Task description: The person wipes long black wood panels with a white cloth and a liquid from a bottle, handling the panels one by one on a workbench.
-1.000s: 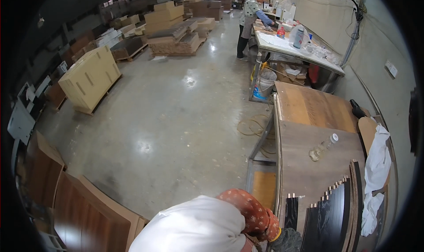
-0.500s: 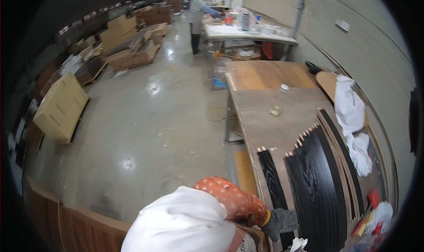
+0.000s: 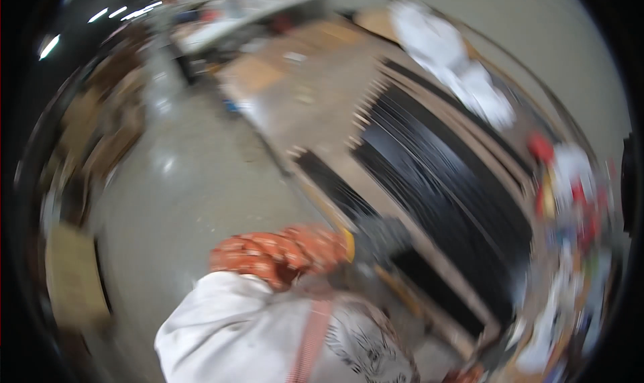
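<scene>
My left hand [image 3: 382, 241], in a grey glove with a yellow cuff, lies across a single black wooden slat [image 3: 436, 290] near the table's left edge. Motion blur smears its fingers, so its grip cannot be made out. Pale dowels stick out of the slat's far end. Beside it, to the right, several black slats [image 3: 429, 182] lie side by side in a wide panel, also with pale dowels at their far ends. A scrap of orange sleeve [image 3: 466, 373] shows at the lower edge, but my right hand is out of view.
The worktable [image 3: 322, 115] also holds white cloths [image 3: 436, 47] along the wall and a red-handled tool [image 3: 541, 148] among blurred clutter on the right. Farther off stands a white-topped table [image 3: 248, 17]. Cardboard stacks [image 3: 100, 121] stand left across the floor.
The view has swung right and tilted, so table and slats appear farther left and higher. My left hand stays at the single slat. An orange sleeve scrap now shows low right.
</scene>
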Demonstrator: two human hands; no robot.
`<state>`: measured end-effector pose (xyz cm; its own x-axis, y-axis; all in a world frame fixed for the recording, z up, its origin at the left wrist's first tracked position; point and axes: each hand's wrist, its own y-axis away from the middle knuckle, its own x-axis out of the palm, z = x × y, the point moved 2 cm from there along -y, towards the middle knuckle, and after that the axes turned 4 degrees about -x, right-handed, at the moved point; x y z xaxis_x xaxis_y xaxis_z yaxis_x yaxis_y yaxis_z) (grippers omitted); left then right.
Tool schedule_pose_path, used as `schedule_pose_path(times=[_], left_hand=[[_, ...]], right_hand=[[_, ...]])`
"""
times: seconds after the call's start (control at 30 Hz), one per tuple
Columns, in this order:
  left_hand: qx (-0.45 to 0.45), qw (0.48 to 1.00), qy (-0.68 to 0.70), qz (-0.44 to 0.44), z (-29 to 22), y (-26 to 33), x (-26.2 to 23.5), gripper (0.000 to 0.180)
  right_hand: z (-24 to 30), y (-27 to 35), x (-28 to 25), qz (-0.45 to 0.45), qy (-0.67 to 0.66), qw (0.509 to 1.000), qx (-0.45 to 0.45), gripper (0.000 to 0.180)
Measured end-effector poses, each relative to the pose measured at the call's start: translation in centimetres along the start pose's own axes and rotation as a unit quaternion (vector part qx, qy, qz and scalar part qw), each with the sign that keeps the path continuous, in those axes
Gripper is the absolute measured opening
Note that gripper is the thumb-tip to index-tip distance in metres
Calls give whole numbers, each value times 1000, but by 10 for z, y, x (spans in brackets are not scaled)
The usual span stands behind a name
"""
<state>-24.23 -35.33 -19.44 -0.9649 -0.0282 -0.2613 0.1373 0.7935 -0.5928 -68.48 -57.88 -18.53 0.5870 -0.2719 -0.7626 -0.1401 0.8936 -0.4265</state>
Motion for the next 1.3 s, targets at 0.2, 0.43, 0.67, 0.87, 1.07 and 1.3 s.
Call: schedule_pose_path(times=[0.2,0.43,0.67,0.87,1.07,1.3], left_hand=[[-232,756,-603,105,-34,1,-3,89],[-177,789,-580,102,-49,-31,19,78],[-144,799,-575,106,-49,-28,19,79],[-131,798,-580,102,-48,-29,18,81],[-150,781,-590,139,-49,-30,17,82],[-137,795,-573,142,-48,-34,17,82]], right_hand=[[6,-20,-17,-51,23,992,110,53],[65,17,-25,-64,45,997,24,41],[138,66,35,29,-141,988,-51,35],[51,46,-12,-69,195,978,-39,39],[81,65,-10,-105,16,989,-99,46],[40,58,-13,-70,159,982,-70,35]])
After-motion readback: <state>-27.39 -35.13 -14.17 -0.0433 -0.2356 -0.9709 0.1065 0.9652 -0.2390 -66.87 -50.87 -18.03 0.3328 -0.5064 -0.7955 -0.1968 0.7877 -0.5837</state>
